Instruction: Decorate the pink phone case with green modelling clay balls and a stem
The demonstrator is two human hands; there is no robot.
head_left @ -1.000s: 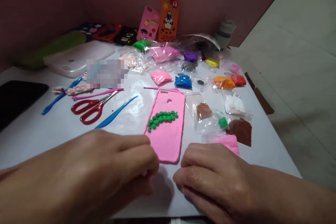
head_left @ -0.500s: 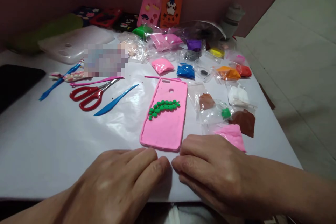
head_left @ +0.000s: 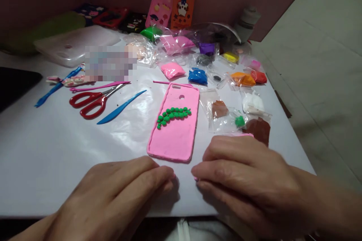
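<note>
My left hand (head_left: 121,192) is closed in a pinch, with a small bit of pink clay (head_left: 173,176) showing at its fingertips. A second small bit of pink clay (head_left: 195,178) peeks out from the pinched fingers of my right hand (head_left: 243,177). A narrow gap separates the two hands. Just beyond them lies a phone case covered in pink clay (head_left: 172,139), touched by neither hand. Across its middle runs a curved double row of small green clay balls (head_left: 175,114). Behind my right hand, a packet of pink clay (head_left: 243,134) is mostly hidden.
Red-handled scissors (head_left: 93,104) and a blue modelling knife (head_left: 121,108) lie on the left. Bagged clay, including blue (head_left: 198,76), orange (head_left: 242,78) and brown (head_left: 257,130), covers the right side. Decorated phone cases (head_left: 183,3) lean against the back wall. The table's right edge drops to a tiled floor.
My hands have moved apart from near contact, and pink clay now shows at the fingertips of each. My right hand now covers more of the pink packet. The view has shifted slightly.
</note>
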